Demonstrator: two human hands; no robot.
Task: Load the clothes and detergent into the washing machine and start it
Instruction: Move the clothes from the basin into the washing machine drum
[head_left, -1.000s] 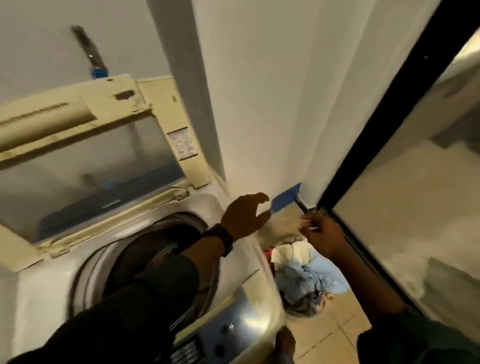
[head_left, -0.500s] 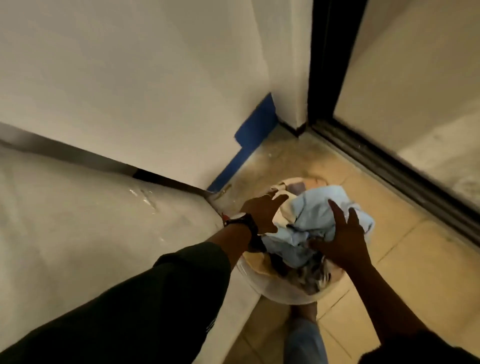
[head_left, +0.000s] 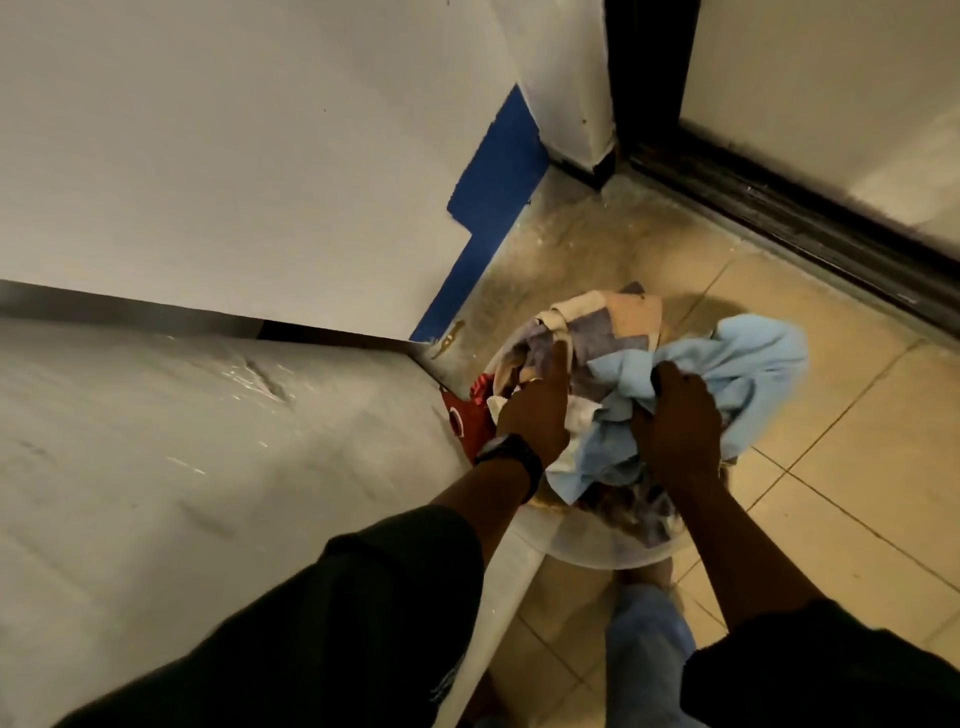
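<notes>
**Right hand (head_left: 675, 423) closes on blue cloth (head_left: 748, 364) in laundry basin**

Fingers that lay spread on top of the pile half a second ago now curl tight round the pale blue cloth, which bulges out over the right side of the clear plastic basin (head_left: 597, 553). The left hand (head_left: 530, 415), a dark watch (head_left: 506, 453) on its wrist, has pushed deeper among the clothes. One finger lies straight along a patchwork cloth (head_left: 608, 327), and the rest are buried, so its grip cannot be told. Both hands work close together but apart. The basin sits on the tiled floor (head_left: 841, 457), just beside the white washing machine (head_left: 208, 467) at left. A red garment (head_left: 465, 415) pressed against the machine's side carries a white mark too blurred to read. A blue painted strip (head_left: 493, 197) runs along the foot of the wall.
</notes>
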